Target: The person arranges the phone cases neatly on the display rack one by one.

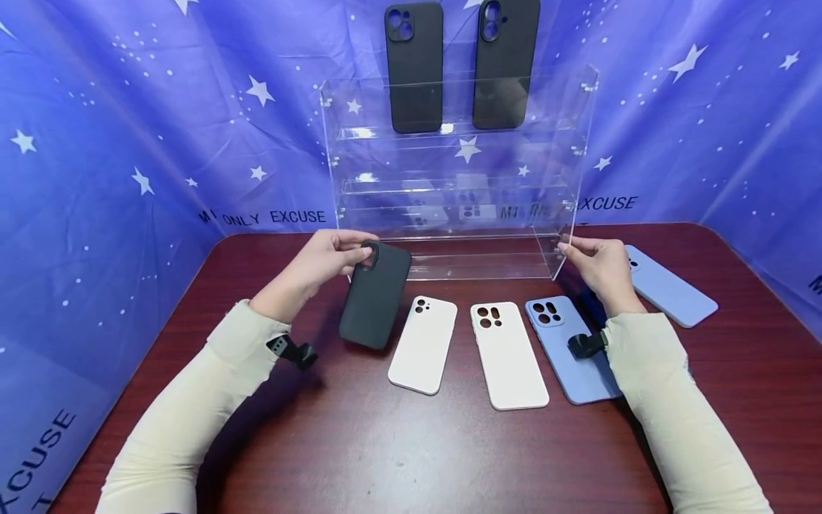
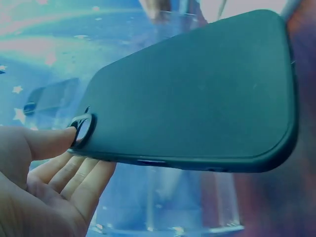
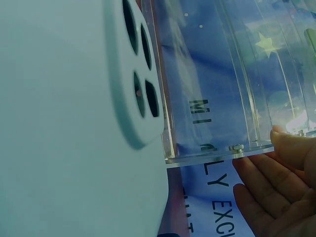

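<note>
My left hand (image 1: 324, 258) pinches a black phone case (image 1: 377, 303) by its camera end, tilted above the table. In the left wrist view, the thumb lies at the camera cutout and the fingers are behind the black case (image 2: 187, 98). My right hand (image 1: 604, 270) grips the lower right edge of a clear acrylic display stand (image 1: 554, 251). The right wrist view shows the thumb on one face of the clear side panel (image 3: 217, 159) and fingers on the other. Two more black phone cases (image 1: 416, 86) (image 1: 504, 78) stand upright on the top tier.
Two white phone cases (image 1: 424, 346) (image 1: 511, 357) lie on the dark red table (image 1: 411, 457) before the stand. One blue case (image 1: 565, 350) lies partly under my right wrist, another blue case (image 1: 674, 289) further right. A starry blue curtain (image 1: 193, 107) hangs behind.
</note>
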The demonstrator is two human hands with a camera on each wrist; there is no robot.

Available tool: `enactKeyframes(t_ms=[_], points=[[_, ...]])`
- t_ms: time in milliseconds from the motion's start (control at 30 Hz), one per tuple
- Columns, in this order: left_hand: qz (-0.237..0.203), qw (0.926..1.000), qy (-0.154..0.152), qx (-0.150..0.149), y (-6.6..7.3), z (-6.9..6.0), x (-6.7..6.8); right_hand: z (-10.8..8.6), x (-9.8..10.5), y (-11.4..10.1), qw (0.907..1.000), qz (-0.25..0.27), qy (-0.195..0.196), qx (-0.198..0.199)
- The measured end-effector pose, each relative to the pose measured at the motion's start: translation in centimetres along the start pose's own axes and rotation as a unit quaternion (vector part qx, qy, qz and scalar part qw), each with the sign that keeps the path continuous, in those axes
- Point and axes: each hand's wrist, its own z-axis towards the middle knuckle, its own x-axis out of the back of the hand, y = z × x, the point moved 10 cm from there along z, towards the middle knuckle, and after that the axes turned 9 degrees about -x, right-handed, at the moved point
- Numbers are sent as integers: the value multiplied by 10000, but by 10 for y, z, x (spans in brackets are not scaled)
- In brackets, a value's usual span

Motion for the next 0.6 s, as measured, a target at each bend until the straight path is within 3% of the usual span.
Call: enactKeyframes(t_ms=[300,433,600], points=[[-502,9959,466,-591,51,14,-7,1,1,0,10000,-52,1,19],[-739,9900,632,-1020,77,22,-11,1,0,1,10000,-58,9,-4],[-1220,9796,1011,-1236,102,34,-12,1,0,0,10000,-64,-16,50]])
